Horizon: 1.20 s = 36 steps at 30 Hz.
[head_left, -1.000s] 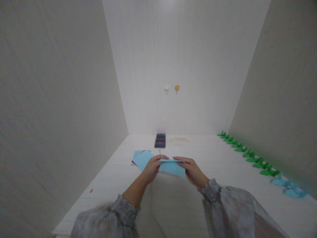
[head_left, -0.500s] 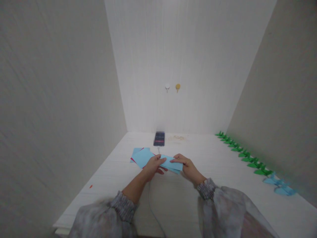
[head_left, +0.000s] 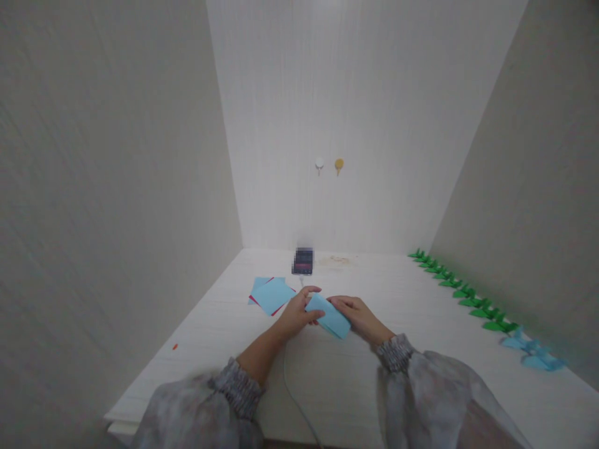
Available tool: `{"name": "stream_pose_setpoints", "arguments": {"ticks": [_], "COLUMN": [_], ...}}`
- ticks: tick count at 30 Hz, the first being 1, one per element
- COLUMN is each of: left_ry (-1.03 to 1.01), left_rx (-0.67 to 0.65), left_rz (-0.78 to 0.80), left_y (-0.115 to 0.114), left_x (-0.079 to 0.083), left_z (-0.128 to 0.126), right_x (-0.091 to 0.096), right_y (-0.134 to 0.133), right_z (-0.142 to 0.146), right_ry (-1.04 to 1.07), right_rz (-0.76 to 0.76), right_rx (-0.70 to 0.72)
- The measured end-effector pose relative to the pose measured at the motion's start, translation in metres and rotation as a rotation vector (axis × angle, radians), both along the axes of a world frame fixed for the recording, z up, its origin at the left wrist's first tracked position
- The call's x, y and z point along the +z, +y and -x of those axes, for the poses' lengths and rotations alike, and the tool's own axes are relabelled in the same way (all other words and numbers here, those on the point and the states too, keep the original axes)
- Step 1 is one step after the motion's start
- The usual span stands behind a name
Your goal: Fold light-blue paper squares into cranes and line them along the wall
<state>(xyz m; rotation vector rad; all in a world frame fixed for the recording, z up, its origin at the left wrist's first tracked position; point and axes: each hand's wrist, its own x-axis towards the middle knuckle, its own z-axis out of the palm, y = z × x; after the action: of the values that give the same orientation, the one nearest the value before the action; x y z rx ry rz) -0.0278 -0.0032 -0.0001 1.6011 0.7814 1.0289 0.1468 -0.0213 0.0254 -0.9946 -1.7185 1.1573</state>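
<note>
A folded sheet of light blue paper (head_left: 331, 317) is held above the table between both hands, tilted down to the right. My left hand (head_left: 298, 312) grips its left end, thumb on top and fingers behind it. On the far right side, my right hand (head_left: 354, 313) is closed on the paper's edge, its fingers partly hidden behind the sheet. Just left of my left hand lies a stack of square paper sheets (head_left: 272, 295), blue on top with red edges peeking out.
A phone (head_left: 303, 261) with a cable (head_left: 292, 393) lies near the back wall. Along the right wall runs a row of green folded paper figures (head_left: 463, 291), with light blue ones (head_left: 538, 357) nearest. A small orange scrap (head_left: 175, 347) is at left. Two hooks (head_left: 339, 164) hang on the wall.
The blue paper has turned, its right end now lower and closer to me. The fingers of both hands have shifted along it, and the view has moved slightly.
</note>
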Motion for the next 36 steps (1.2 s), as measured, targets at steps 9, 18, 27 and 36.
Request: {"name": "stream_pose_setpoints", "arguments": {"ticks": [9, 18, 27, 36], "left_ry": [-0.057, -0.106, -0.051, 0.024], "left_rx": [0.056, 0.087, 0.081, 0.159], "left_rz": [-0.004, 0.024, 0.037, 0.062], "left_y": [0.000, -0.001, -0.008, -0.002], "left_x": [-0.003, 0.004, 0.013, 0.010], "left_z": [-0.008, -0.013, -0.018, -0.016], "right_x": [-0.010, -0.014, -0.011, -0.011], "right_y": [0.002, 0.006, 0.006, 0.004], "right_z": [0.003, 0.003, 0.002, 0.003], "right_ry": [0.057, 0.050, 0.004, -0.015], "right_rz": [0.049, -0.059, -0.145, -0.171], "right_rx": [-0.030, -0.218, -0.303, -0.249]}}
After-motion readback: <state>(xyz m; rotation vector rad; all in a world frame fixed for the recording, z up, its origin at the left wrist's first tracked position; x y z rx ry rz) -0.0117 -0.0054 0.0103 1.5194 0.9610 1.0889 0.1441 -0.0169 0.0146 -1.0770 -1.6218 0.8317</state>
